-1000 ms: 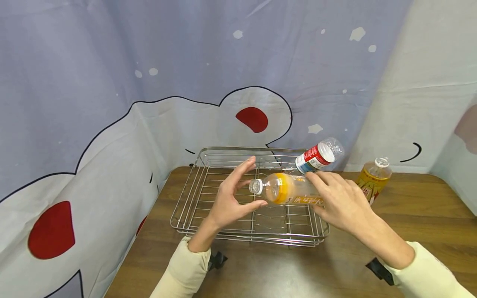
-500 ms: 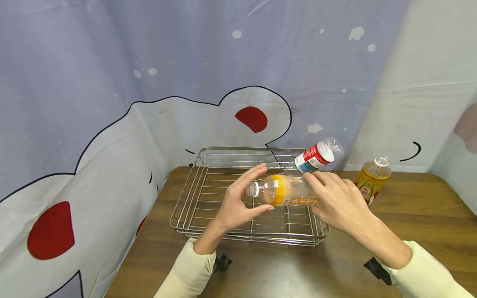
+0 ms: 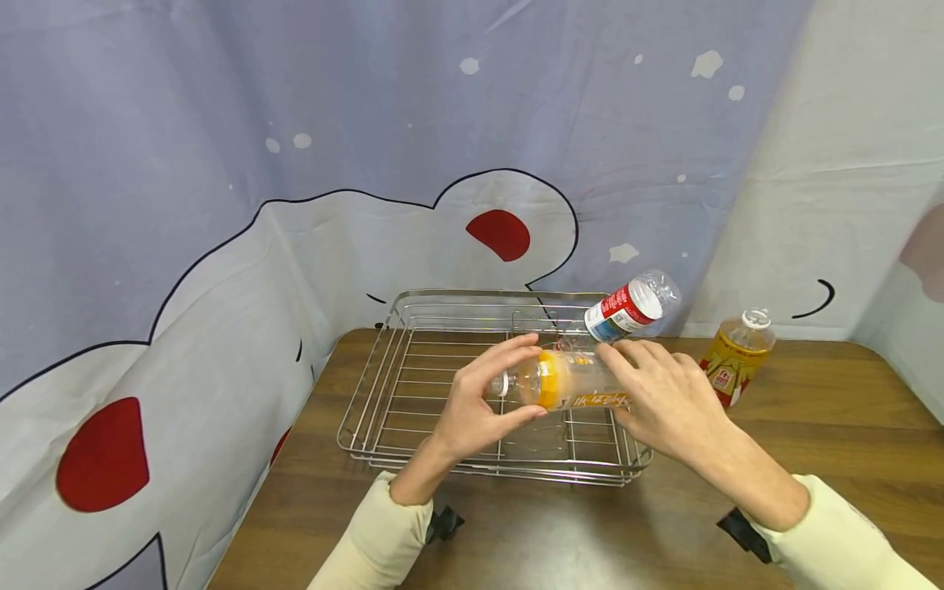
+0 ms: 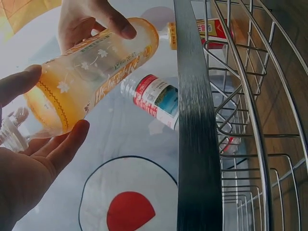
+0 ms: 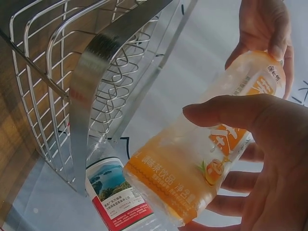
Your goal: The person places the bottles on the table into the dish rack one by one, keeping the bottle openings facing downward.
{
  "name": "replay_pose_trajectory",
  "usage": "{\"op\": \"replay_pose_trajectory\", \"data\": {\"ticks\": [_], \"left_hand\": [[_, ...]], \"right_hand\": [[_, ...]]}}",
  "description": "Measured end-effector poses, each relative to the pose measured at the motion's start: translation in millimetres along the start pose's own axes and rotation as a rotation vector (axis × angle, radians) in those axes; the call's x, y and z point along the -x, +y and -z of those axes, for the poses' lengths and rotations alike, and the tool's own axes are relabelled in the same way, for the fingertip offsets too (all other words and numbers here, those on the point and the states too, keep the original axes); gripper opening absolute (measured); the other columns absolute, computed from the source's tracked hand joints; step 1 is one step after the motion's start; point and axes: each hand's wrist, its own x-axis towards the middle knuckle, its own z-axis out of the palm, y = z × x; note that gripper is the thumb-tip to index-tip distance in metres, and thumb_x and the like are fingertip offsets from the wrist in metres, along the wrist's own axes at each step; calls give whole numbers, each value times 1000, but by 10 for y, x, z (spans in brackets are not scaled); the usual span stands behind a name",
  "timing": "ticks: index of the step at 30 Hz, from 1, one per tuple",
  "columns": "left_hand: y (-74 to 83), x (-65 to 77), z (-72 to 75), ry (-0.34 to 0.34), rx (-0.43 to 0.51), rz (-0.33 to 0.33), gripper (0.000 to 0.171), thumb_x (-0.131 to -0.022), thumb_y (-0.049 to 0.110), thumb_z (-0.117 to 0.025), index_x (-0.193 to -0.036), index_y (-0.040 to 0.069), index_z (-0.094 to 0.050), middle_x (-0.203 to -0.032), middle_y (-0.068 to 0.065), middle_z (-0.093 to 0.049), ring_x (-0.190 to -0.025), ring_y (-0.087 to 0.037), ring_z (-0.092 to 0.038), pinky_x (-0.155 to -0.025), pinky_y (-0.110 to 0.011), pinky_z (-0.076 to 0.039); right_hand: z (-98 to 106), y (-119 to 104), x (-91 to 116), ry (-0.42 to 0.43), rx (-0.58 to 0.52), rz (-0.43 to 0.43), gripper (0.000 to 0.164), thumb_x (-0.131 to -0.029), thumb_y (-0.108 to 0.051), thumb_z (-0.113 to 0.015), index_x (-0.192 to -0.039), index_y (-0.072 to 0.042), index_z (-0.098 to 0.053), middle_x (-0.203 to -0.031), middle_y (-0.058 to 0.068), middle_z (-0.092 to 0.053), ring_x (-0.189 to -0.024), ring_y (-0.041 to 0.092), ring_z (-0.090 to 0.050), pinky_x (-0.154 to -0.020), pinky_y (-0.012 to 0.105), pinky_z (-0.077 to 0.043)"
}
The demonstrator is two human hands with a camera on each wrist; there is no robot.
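Bottle lies sideways above the wire rack, gripped round its lower half by my right hand and pinched at the shoulder by my left hand, while a red-labelled bottle tilts at the rack's far right corner, apparently leaning there.

In the head view we see even, fairly bright light, with a pale glare on the surface. In the left wrist view we note a washed-out upper left corner and streaked sheen on the rack. In the right wrist view we find hazier tones, the right hand shaded, the bottle lettering legible.
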Motion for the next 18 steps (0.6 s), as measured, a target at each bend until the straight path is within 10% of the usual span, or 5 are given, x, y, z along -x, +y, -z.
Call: {"op": "replay_pose_trajectory", "data": {"ticks": [18], "left_hand": [[-43,88,82,35,85,21,54,-67,-12,-85,-116,-8,-66,-124,-22,-63,-120,-32,-59,-99,-41,-49]], "right_hand": [[90,81,64,-58,-100,-56,84,-63,-36,-90,-133,-8,-54,-122,16,-60,-109,39,-59,-73,59,-52]]}}
